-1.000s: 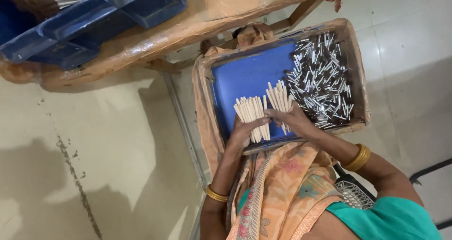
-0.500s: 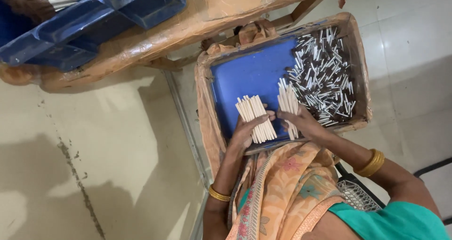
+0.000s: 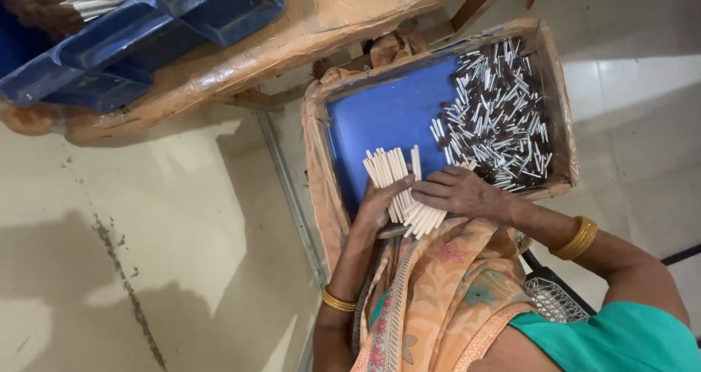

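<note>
So what's in hand here looks like sorting or bundling: a row of pale sticks point(image 3: 400, 189) is getting squared up on the near edge of the tray point(image 3: 380, 116), just below the middle of the frame. The left hand point(image 3: 380, 205) is cupped against the left side of the bunch, thumb and fingers wrapped around the lower ends, so it's gripping them rather than just resting there. The right hand point(image 3: 456, 192) lies flat over the right side of the same bunch, fingers stretched out and pressing down, more a pinning touch than a closed grab. The sticks fan out a bit, tops pointing toward the upper left, bottoms hanging over the tray lip above the orange patterned cloth point(image 3: 438, 299) on the lap. To the right inside the tray sits a loose heap of short silver and dark pieces point(image 3: 496, 124), touching nothing the hands hold but near the right fingers. Up in the top left corner there's a blue crate point(image 3: 146, 36) on a brown wrapped bench point(image 3: 321, 21), with more pale sticks poking out. My guess at what's called for next: get the ends level and close both hands tighter so the bunch lifts as one, since the fanned ones at the right edge look ready to slip.
</note>
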